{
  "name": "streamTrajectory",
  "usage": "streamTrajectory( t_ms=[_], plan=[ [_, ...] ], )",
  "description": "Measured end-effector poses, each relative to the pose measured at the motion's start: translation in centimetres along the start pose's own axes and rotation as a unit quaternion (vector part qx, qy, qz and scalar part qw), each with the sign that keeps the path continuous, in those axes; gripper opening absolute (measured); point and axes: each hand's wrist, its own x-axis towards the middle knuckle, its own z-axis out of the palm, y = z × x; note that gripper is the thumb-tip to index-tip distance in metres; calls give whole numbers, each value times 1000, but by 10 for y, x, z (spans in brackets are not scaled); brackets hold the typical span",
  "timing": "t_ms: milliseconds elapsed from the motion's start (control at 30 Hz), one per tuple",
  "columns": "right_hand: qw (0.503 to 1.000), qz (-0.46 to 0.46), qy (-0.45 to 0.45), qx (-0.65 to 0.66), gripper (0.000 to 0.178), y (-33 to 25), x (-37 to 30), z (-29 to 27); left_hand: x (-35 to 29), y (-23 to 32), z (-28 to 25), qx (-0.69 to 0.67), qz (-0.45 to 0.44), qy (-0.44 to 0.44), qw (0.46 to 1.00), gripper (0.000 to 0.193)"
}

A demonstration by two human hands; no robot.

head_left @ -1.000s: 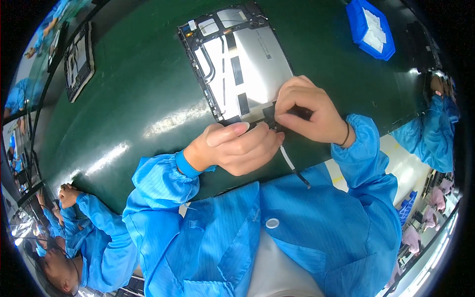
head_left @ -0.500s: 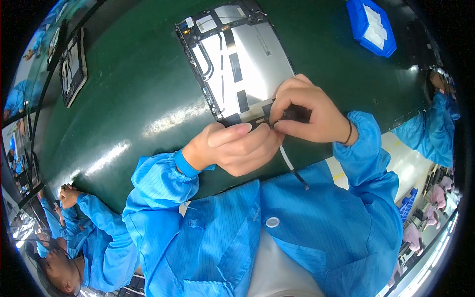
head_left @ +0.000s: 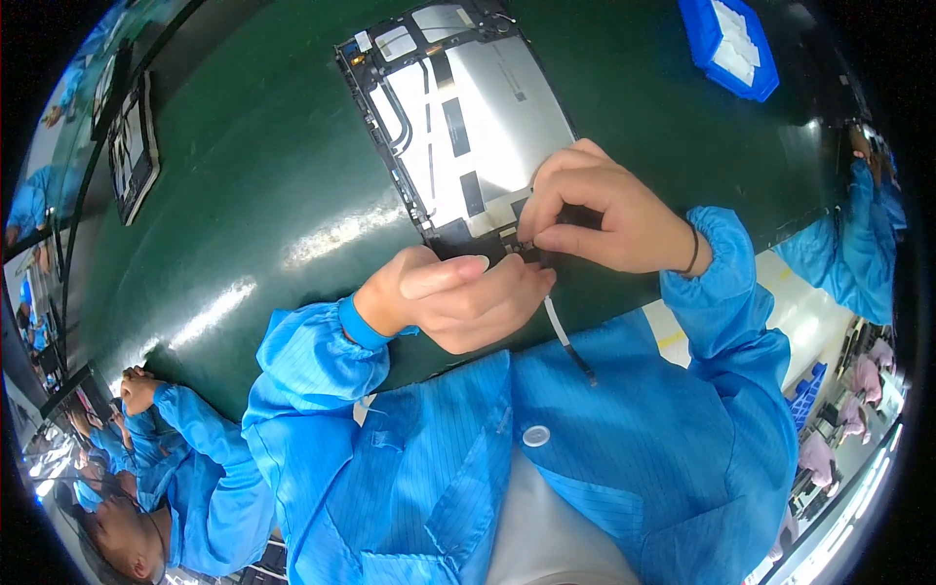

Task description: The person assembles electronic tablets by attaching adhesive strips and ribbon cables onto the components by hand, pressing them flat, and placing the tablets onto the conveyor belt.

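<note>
Far left: second opened device (head_left: 134, 151). Left hand (head_left: 456, 300) curled at opened tablet's (head_left: 522, 83) near edge, perhaps steadying; grip hidden. Tablet on green table (head_left: 234, 166): silvery plate, black frame. Pale flexible strip (head_left: 556, 322) dangles. Right hand (head_left: 612, 216) pinched at same edge, likely for precision; contents unclear. Blue plastic tray (head_left: 701, 41) well apart.

Bright white light leaves long glare streaks on the left of the green worktop (head_left: 263, 127) and washes out part of the silver panel (head_left: 512, 112). The far right is dimmer. Fisheye curvature bends the edges, corners go black, and the left rim looks smeared.
</note>
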Motion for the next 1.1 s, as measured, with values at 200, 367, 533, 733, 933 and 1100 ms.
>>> streamTrajectory(
  t_ms=[200, 367, 533, 733, 933, 1100],
  plan=[
    [996, -28, 63, -56, 4, 0, 1, 5, 2, -1, 2, -20, 20, 57, 998, 23],
    [907, -54, 282, -309, 5, 11, 9, -26, 13, -2, -10, -125, -187, -11, 974, 12],
    [798, 27, 513, -314, 17, 59, -48, -134, 30, -31, 19, -222, -460, 18, 860, 5],
    [640, 166, 433, -613, 23, 74, -60, -160, 19, -45, 24, -202, -499, -87, 838, 14],
    [824, -61, 306, -473, 18, 20, -24, -57, 11, -46, 33, -160, -474, -98, 861, 17],
    [889, -76, 193, -409, 27, -9, -17, 23, 10, -47, 38, -177, -483, -83, 854, 10]
  ],
)
